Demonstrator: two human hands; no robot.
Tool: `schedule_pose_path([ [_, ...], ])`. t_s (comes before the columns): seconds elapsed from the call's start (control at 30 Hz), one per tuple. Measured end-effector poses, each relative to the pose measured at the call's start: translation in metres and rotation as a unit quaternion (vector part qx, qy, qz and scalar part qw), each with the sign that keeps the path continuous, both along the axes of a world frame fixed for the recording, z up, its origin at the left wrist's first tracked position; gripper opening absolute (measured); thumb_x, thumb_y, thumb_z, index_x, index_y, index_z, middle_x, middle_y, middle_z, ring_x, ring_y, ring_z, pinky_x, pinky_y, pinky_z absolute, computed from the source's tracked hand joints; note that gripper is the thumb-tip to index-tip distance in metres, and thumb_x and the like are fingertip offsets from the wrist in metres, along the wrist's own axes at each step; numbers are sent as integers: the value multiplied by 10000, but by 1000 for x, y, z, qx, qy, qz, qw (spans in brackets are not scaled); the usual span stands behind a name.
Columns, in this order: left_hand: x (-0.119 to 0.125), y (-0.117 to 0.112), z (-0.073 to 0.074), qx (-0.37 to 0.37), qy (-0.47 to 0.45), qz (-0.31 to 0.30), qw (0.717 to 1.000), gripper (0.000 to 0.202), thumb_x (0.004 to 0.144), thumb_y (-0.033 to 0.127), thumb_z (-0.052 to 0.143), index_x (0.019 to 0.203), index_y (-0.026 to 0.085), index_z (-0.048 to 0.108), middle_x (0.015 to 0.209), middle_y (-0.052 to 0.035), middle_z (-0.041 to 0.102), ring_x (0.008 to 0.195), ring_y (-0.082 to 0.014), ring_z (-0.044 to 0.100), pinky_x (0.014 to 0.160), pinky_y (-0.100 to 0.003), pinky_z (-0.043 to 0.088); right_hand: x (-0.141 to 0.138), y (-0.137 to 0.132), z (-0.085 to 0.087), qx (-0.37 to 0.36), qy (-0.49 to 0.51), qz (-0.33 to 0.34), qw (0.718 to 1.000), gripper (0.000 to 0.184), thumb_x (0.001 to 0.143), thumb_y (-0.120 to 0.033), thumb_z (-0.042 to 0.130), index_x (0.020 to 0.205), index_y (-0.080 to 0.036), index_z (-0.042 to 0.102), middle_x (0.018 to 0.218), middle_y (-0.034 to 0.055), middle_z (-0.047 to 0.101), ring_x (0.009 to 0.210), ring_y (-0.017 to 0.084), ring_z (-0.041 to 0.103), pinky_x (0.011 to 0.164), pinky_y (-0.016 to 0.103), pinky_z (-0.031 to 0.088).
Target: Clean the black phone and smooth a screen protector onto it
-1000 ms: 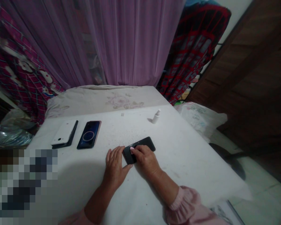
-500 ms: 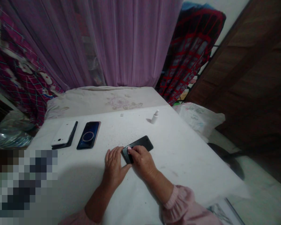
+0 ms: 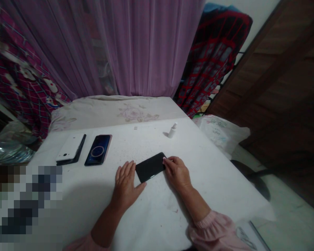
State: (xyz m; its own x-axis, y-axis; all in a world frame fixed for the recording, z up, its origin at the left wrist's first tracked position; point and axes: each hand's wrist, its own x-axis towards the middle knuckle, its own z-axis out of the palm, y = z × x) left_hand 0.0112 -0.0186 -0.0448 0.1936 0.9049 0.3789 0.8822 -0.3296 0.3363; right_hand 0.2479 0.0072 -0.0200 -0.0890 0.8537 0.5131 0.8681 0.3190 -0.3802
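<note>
A black smartphone [image 3: 149, 168] lies at a slant on the white-covered table, its dark glossy face up. My left hand [image 3: 127, 183] spans its left end, thumb at the near corner and forefinger at the far one, bracing it. The other left fingers are stretched out. At the phone's right end, my right hand [image 3: 177, 170] is closed in a pinch over the surface. Something small and pinkish shows at those fingertips; I cannot make out what it is.
A blue-screened phone [image 3: 98, 150] lies to the left, beside a white phone [image 3: 70, 148] resting on a darker one. A small white spray bottle [image 3: 172, 130] stands toward the back right. Behind the table hangs a purple curtain [image 3: 146, 45]. A plastic bag [image 3: 222, 132] is beyond the right edge.
My right hand has slid right along the phone, from near its left end to its right end. My left hand stays at the left end.
</note>
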Motion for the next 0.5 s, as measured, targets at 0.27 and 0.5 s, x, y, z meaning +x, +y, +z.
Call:
schedule_pose_path([
  [0.27,-3,3,2,-11,-4,-16,1000,621,825,395,609,1392,186,464,1407,-154,560,1352,-344,454,1146,-586,239,-2,-2,-3,8,7,6,1000,306,961,-241,462,1010,-225,763,879,86,685,782,190,601,650,296,512],
  [0.5,-1,3,3,-8,4,-12,1000,622,819,397,627,1382,183,470,1424,-166,541,1360,-347,443,1145,-590,229,-43,-28,3,18,-15,115,993,277,968,-184,477,1100,-207,720,862,76,666,771,169,580,674,264,502],
])
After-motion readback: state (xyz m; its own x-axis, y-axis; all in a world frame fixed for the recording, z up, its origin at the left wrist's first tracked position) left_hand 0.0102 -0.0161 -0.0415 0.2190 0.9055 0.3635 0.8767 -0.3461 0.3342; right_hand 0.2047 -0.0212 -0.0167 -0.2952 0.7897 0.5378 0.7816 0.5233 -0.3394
